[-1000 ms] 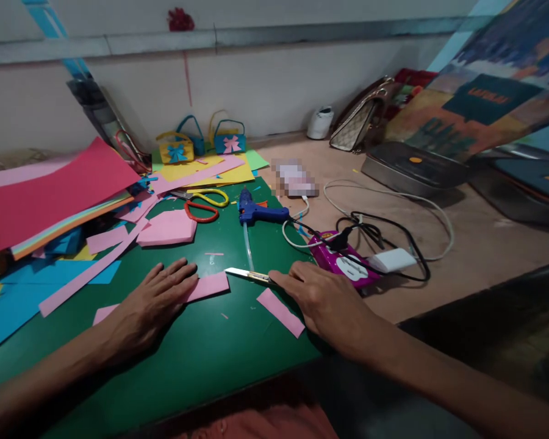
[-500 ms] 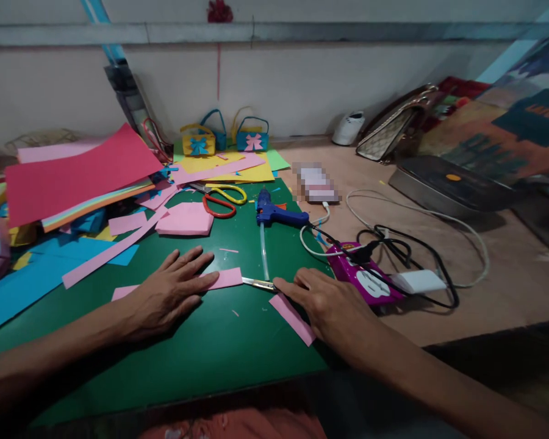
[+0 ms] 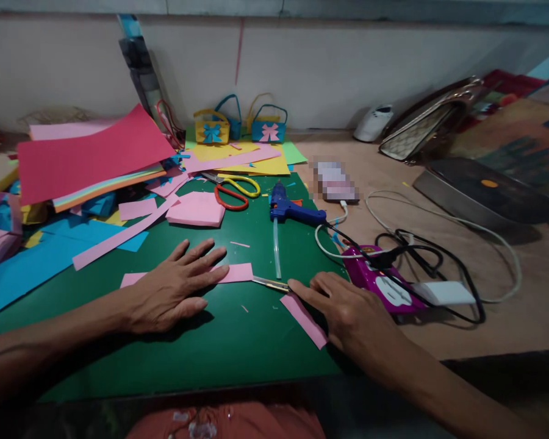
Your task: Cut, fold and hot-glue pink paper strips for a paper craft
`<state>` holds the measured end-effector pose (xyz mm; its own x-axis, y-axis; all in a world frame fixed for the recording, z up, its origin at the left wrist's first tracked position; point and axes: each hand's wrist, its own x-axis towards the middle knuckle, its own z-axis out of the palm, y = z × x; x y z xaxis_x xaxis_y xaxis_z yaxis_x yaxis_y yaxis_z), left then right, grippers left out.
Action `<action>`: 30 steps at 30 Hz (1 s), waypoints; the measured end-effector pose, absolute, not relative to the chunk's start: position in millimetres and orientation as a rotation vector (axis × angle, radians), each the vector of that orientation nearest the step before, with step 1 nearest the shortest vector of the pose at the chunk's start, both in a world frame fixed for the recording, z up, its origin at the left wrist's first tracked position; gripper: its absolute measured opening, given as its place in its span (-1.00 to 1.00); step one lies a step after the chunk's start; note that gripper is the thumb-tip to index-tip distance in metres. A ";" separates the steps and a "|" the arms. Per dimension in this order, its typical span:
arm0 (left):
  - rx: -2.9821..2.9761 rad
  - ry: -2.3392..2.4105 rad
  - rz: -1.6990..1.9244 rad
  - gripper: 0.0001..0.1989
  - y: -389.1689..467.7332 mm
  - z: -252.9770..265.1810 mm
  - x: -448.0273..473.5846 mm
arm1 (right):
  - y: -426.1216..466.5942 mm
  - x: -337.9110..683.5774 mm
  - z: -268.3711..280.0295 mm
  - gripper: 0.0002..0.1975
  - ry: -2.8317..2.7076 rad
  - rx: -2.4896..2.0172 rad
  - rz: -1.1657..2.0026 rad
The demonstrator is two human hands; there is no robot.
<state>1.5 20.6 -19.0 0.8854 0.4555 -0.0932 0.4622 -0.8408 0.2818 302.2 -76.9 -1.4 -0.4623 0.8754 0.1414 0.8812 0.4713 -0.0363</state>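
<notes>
Green board (image 3: pixel 132 360) bears a pink strip (image 3: pixel 240 273) under the spread left hand (image 3: pixel 176 289), right hand (image 3: pixel 348 311) clamped on a cutter (image 3: pixel 271 284).

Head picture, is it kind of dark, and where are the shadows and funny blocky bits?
Yes, the head view is dim, darkest along the bottom right; in the head view, shadow falls under the left hand; blocky squares cover the phone in the head view.
</notes>
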 end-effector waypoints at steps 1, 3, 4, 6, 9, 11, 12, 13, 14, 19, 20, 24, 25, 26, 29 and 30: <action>2.747 0.671 -0.046 -0.42 21.3 -18.8 1.1 | -75.9 301.5 -0.5 -0.57 -2.576 -1.551 -0.052; 2.731 0.643 -0.064 -0.42 22.6 -18.7 0.3 | -74.1 300.3 1.1 -0.57 -2.596 -1.557 -0.023; 2.727 0.638 -0.058 -0.41 23.0 -18.9 0.1 | -73.5 299.9 1.6 -0.58 -2.605 -1.551 -0.014; 2.725 0.638 -0.017 -0.41 23.0 -19.3 0.0 | -73.1 300.1 1.3 -0.62 -2.614 -1.531 -0.013; 2.733 0.624 0.031 -0.40 21.4 -19.9 0.7 | -73.1 300.6 -0.9 -0.65 -2.602 -1.501 -0.053; 2.743 0.616 0.041 -0.40 20.3 -19.9 1.2 | -72.4 299.7 -2.1 -0.63 -2.601 -1.495 -0.072; 2.747 0.624 0.047 -0.41 20.1 -19.7 1.3 | -71.8 298.8 -2.2 -0.61 -2.606 -1.495 -0.073; 2.749 0.629 0.050 -0.41 20.1 -19.4 1.3 | -71.4 297.8 -2.1 -0.61 -2.612 -1.493 -0.070; 2.751 0.630 0.053 -0.41 20.4 -19.0 1.2 | -71.1 297.0 -1.8 -0.60 -2.618 -1.492 -0.064; 2.758 0.613 0.020 -0.40 22.8 -18.3 1.5 | -70.8 293.9 -0.3 -0.55 -2.610 -1.516 -0.043; 2.763 0.630 0.018 -0.40 22.1 -19.1 2.3 | -69.8 292.9 -0.2 -0.56 -2.604 -1.531 -0.057; 2.778 0.793 -0.008 -0.35 10.0 -24.3 9.7 | -59.8 288.1 -0.6 -0.58 -2.591 -1.569 -0.184; 2.768 0.852 -0.020 -0.34 5.8 -24.7 11.8 | -56.6 287.4 -0.7 -0.57 -2.591 -1.572 -0.211; 2.753 0.907 -0.037 -0.32 2.3 -24.1 13.7 | -53.7 287.1 -0.9 -0.56 -2.592 -1.574 -0.227; 2.710 0.970 -0.098 -0.33 2.0 -15.6 15.3 | -47.3 287.8 -1.2 -0.51 -2.598 -1.581 -0.209; 2.715 0.954 -0.104 -0.37 6.8 -11.4 14.4 | -46.1 288.3 -1.3 -0.51 -2.600 -1.582 -0.191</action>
<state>14.4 6.8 -11.4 0.7815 0.6049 -0.1528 0.6236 -0.7499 0.2208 288.3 -46.1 -1.3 -0.4587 0.8769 0.1436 0.8885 0.4551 0.0590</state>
